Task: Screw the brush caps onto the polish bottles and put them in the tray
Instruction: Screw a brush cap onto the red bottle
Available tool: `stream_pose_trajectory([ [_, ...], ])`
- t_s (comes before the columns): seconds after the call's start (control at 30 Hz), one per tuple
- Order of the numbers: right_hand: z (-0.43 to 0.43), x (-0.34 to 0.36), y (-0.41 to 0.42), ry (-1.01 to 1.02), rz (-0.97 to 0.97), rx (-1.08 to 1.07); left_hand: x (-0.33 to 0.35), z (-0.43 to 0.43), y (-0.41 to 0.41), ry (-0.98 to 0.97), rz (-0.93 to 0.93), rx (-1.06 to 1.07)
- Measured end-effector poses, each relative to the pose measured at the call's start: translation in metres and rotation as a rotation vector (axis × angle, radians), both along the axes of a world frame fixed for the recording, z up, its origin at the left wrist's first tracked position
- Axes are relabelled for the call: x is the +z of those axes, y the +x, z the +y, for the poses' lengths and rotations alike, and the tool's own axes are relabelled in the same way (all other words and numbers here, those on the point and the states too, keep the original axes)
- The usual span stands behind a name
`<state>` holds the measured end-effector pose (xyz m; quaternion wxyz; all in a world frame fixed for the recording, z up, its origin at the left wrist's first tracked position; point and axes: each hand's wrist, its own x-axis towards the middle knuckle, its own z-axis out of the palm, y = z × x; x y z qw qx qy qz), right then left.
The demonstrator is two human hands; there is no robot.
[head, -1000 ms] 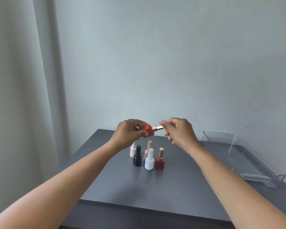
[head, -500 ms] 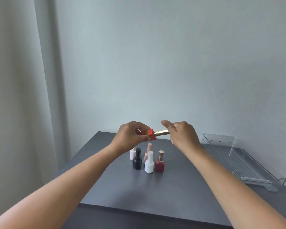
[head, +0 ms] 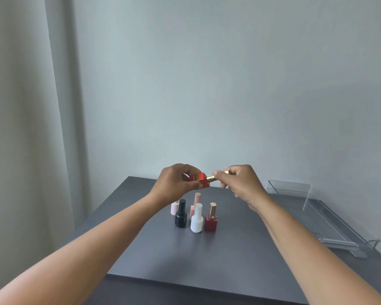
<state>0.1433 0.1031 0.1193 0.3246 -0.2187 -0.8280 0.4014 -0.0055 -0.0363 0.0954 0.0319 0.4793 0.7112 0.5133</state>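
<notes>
In the head view, both hands were raised above the dark grey desk (head: 207, 260), meeting over a small cluster of bottles. The left hand (head: 174, 183) was closed around a square red polish bottle (head: 201, 181), held tipped on its side with its neck pointing to the right. The right hand (head: 240, 183) pinched a shiny gold brush cap (head: 211, 177) between thumb and fingertips; the cap sat at the red bottle's neck, in line with it. Whether it was fully seated could not be told.

Below the held bottle, five capped bottles stood upright on the desk close together. A matt black round bottle (head: 181, 214) stood front left, a white round bottle (head: 196, 219) just right of it, and a dark red square bottle with a rose-gold cap (head: 211, 217) right of the white one. Behind the black bottle stood a pale pink ribbed bottle (head: 174, 208), partly hidden by the left wrist. A peach-pink bottle with a tall cap (head: 195, 202) stood behind the white one.

Well to the right of the cluster, a clear plastic tray with a ribbed floor (head: 312, 219) lay along the desk's right edge, beside the pale wall (head: 229, 84).
</notes>
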Motion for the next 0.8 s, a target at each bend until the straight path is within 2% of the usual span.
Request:
stream_pose_trajectory([
  [0.23, -0.0036, 0.0046, -0.0030, 0.167, -0.142, -0.115, -0.0013, -0.0008, 0.0005, 0.009, 0.002, -0.004],
  [0.37, -0.0044, 0.0016, -0.0033, 0.117, -0.159, 0.023, -0.0018, -0.0021, -0.0021, -0.006, -0.016, 0.012],
  [0.47, -0.0040, -0.0012, -0.0039, 0.104, -0.122, 0.030, -0.0017, -0.0031, -0.0030, -0.010, -0.021, 0.023],
  [0.63, -0.0027, -0.0008, -0.0052, 0.181, 0.001, -0.041, -0.0018, -0.0033, -0.0029, 0.000, -0.006, 0.036],
  [0.8, -0.0009, 0.0029, -0.0030, 0.321, -0.146, -0.179, -0.0028, -0.0041, -0.0015, -0.012, 0.010, 0.032],
])
